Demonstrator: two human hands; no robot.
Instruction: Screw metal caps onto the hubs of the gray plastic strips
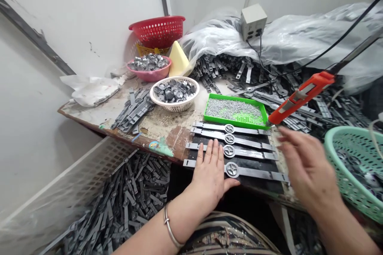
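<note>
Several grey metal strips (239, 141), each with a round disc at its middle, lie side by side on a black mat (257, 183) at the table's front edge. My left hand (211, 175) lies flat and open on the left part of the nearest strips, fingers stretched out. My right hand (302, 165) hovers blurred over the strips' right ends, fingers apart, holding nothing that I can see. Just above it hangs an orange electric screwdriver (299, 97) on a cable, tip near the mat's far right corner.
A green tray (263, 113) of small screws sits behind the mat. A white basket (175, 105) and a pink bowl (149, 75) hold metal discs. A red basket (158, 28) stands at the back, a teal basket (344, 167) at right. Heaps of grey strips (134, 199) lie around.
</note>
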